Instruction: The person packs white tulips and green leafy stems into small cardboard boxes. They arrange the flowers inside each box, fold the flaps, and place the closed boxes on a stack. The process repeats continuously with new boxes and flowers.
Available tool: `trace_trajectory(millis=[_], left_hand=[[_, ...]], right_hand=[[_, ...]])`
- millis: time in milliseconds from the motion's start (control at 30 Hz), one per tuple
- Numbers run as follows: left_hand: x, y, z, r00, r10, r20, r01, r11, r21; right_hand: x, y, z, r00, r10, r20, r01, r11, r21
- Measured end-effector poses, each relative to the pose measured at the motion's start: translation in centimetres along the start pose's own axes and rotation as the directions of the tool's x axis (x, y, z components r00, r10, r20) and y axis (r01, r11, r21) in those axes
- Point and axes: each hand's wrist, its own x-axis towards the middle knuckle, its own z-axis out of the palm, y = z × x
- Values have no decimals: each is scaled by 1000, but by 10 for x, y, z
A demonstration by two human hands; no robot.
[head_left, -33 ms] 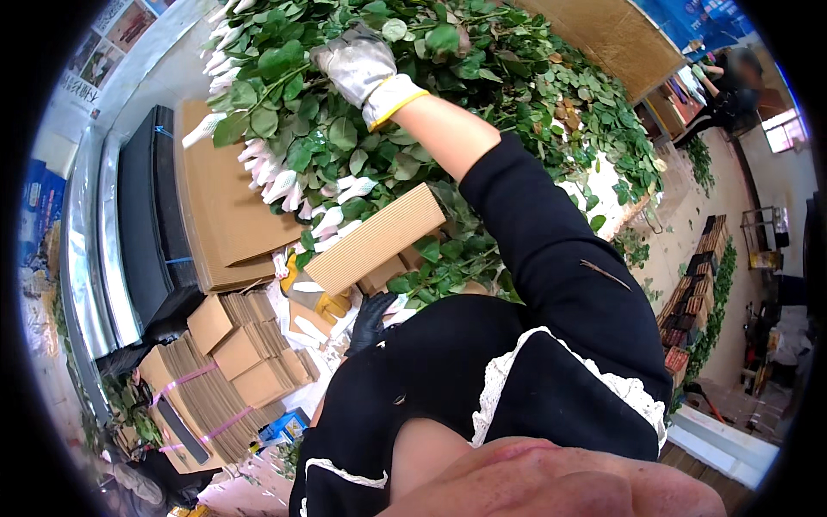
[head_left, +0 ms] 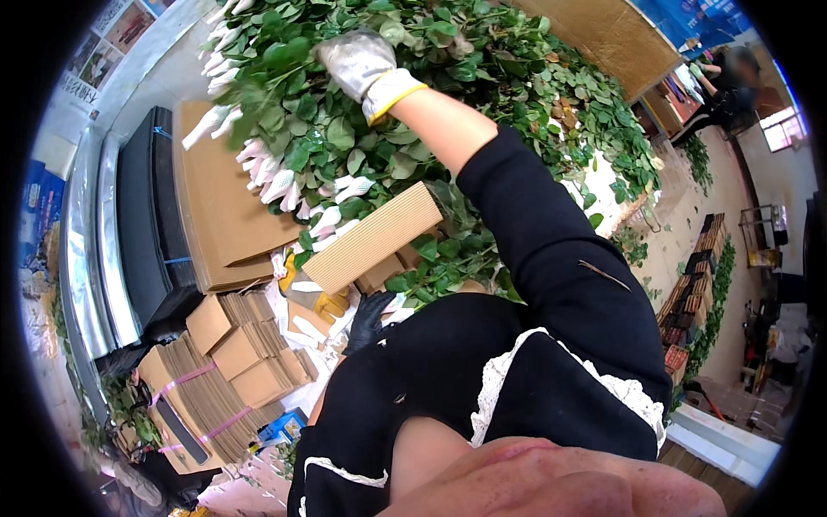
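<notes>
My right hand, in a whitish glove with a yellow cuff, reaches far out over a big heap of leafy rose stems. Its fingers curl down among the leaves and close on stems; the fingertips are hidden. Left of it, blurred leaves lead to flower heads in white net sleeves. More sleeved heads line the heap's left edge. Low by my body, my left hand wears a black glove, beside a small white piece and some leaves. Its fingers are mostly hidden.
A ridged cardboard piece lies between my hands, near a yellow-and-white glove. To the left are flat cardboard sheets and strapped cardboard stacks. A tall cardboard panel borders the heap; another person is at far right.
Leaves and net-sleeved heads left of my right hand have shifted and blurred, and a second sleeved head now shows there. My right hand has barely moved; my left hand stays in place.
</notes>
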Motion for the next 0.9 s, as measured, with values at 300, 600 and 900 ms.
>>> trace_trajectory(millis=[300,600,900], left_hand=[[3,13,-1,999,-23,-44,18,992,-122],[1,-17,12,994,-106,-41,97,978,-183],[5,15,-13,995,-76,58,83,990,-114]], right_hand=[[-18,80,-148,960,189,-207,-241,934,-265],[-125,300,-139,806,525,-272,-522,848,90],[-118,19,-136,961,-250,118,256,966,-37]])
